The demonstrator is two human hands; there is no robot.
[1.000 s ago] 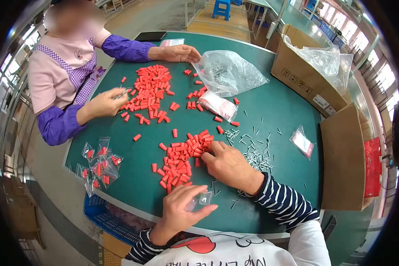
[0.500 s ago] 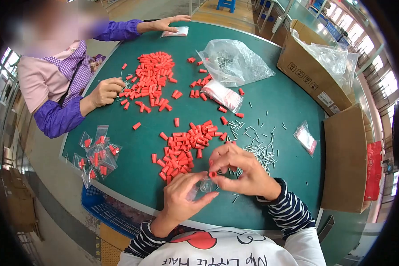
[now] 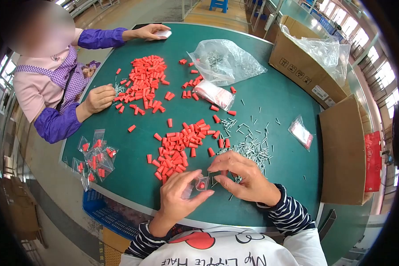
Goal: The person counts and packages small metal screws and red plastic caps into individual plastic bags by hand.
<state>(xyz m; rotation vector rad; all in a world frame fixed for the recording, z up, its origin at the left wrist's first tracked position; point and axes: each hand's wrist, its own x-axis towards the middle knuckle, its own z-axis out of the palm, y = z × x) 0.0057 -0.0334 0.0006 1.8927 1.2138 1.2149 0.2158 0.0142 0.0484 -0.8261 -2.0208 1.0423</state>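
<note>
My left hand [image 3: 179, 195] holds a small clear bag [image 3: 188, 191] by its side, its mouth spread between thumb and forefinger. A red cap [image 3: 202, 185] sits in the mouth of that bag. Just to the right, my right hand [image 3: 248, 181] is curled, thumb and forefinger a little apart, with another red cap [image 3: 224, 172] partly hidden between its fingers. Beyond my hands lie a pile of red caps [image 3: 177, 150] and a spread of silver screws [image 3: 252, 150].
A co-worker's hand [image 3: 100, 97] touches screws beside another cap pile [image 3: 147, 73]; the other hand [image 3: 148, 32] holds a white packet. Filled bags [image 3: 95, 159] lie left, a large screw bag [image 3: 226, 62] at the back, cardboard boxes [image 3: 343, 150] right.
The red cap pinched in my right hand has moved left into the bag's mouth, and that hand's fingertips have come away from it. The co-worker's far hand has lifted the white packet.
</note>
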